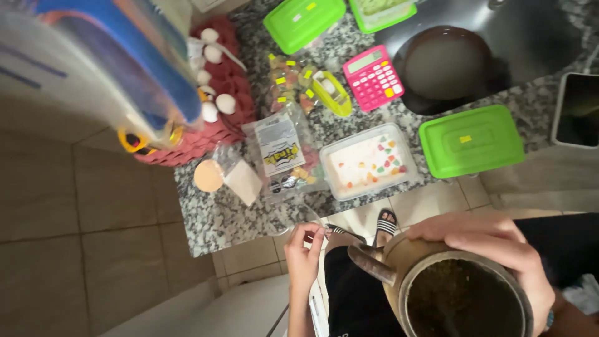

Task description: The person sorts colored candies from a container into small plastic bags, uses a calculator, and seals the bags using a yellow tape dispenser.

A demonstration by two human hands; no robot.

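My right hand (pixel 499 246) grips the rim of a round brown cup (pixel 412 262) at the bottom right. The cup is full of dark green herb (pixel 465 299), and a metal straw (pixel 371 262) sticks out to the left. My left hand (pixel 304 253) is at the front edge of the granite counter (pixel 212 218), its fingertips pinched on a thin clear plastic film (pixel 310 215) that is hard to make out. Just beyond it lie a clear candy bag (pixel 281 156) and a clear tub (pixel 368 162) with coloured sweets. My sandalled foot (pixel 385 221) shows below.
On the counter are a pink calculator (pixel 373 78), a yellow-green tape dispenser (pixel 332 93), two green lids (pixel 471 140) (pixel 302 22), a red egg tray (pixel 224 81) with white eggs and a small bag with a tan disc (pixel 209 176). A dark bowl (pixel 446 62) sits in the sink.
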